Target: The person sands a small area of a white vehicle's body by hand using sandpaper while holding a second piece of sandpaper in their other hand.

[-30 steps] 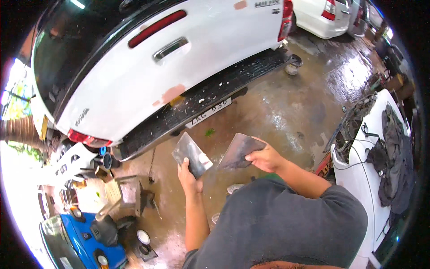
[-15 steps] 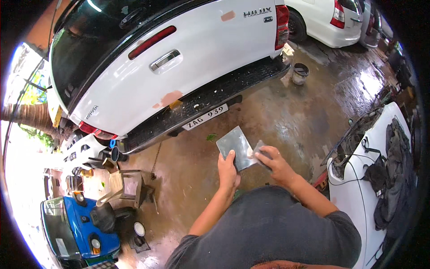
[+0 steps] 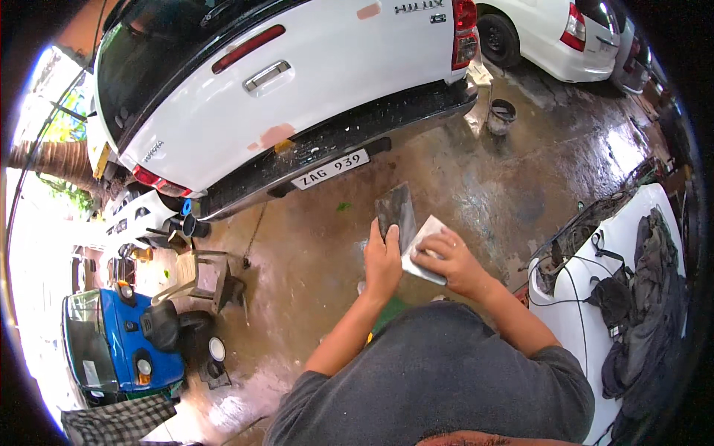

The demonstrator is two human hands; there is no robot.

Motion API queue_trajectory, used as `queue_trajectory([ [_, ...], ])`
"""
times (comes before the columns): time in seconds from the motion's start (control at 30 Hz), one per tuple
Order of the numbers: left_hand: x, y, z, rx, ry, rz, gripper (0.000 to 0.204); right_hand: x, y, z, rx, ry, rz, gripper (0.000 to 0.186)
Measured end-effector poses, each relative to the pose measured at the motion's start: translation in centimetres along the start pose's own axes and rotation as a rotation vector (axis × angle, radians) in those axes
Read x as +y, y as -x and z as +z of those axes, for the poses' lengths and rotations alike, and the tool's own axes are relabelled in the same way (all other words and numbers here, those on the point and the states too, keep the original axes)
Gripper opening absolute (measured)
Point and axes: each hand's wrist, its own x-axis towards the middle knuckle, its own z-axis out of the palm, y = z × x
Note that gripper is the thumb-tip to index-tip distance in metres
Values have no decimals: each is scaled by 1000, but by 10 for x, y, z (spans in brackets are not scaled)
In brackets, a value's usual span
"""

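Observation:
My left hand [image 3: 383, 260] grips a dark grey flat square plate [image 3: 394, 204], held upright and tilted in front of my body. My right hand [image 3: 450, 264] is closed on a second flat plate [image 3: 424, 269], pale grey-white on the visible side, with my fingers bent over its face. The two plates are side by side, close together or touching at their edges; I cannot tell which. Beyond them stands a white pickup's tailgate [image 3: 335, 74] with pinkish patches [image 3: 275, 135] above a black rear bumper [image 3: 372, 119].
A bucket [image 3: 500, 123] sits on the wet floor [image 3: 520, 178] beside a white car [image 3: 558, 52]. At right, a white body panel [image 3: 573, 312] carries dark cloth [image 3: 647, 282] and cables. At left are a wooden chair [image 3: 186, 275], a blue vehicle [image 3: 126, 342] and assorted parts.
My hands have come together and shifted right and upward. The left plate now shows a darker face, and the right plate has turned from dark to pale.

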Motion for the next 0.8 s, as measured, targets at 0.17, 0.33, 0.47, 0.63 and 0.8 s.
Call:
queue_trajectory([
  [0.17,14,5,12,148,165,94,33,9,40,9,-154,-103,15,37],
  [0.33,2,3,10,58,232,-19,33,-19,24,-35,163,-259,-31,55],
  [0.47,7,13,21,47,625,-335,28,-39,17,-38,167,-206,-84,57],
  [0.63,-8,23,22,14,762,-369,26,-7,40,-1,210,-228,113,60],
  [0.8,13,21,13,-31,831,-464,31,39,84,15,124,-118,324,62],
])
